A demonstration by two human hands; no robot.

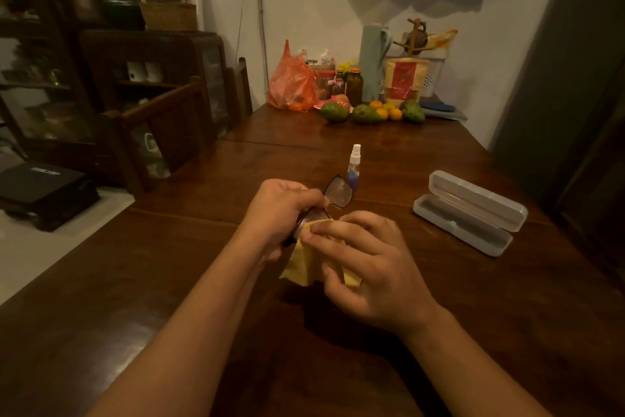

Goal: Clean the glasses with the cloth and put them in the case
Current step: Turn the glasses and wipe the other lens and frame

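Note:
Dark-framed glasses (pixel 338 193) are held above the wooden table (pixel 439 298) by my left hand (pixel 277 214), which grips the frame around the nearer lens. The far lens sticks out past my fingers. My right hand (pixel 365 268) pinches a yellow cloth (pixel 302 269) against the nearer lens, and the cloth hangs down below both hands. A pale grey glasses case (pixel 473 214) lies open and empty on the table to the right, apart from my hands.
A small spray bottle (pixel 354 166) stands just behind the glasses. Fruit (pixel 368 112), jars, an orange plastic bag (pixel 292 82) and a tall jug (pixel 373 61) crowd the far end of the table by the wall. Wooden chairs (pixel 176 119) stand along the left edge.

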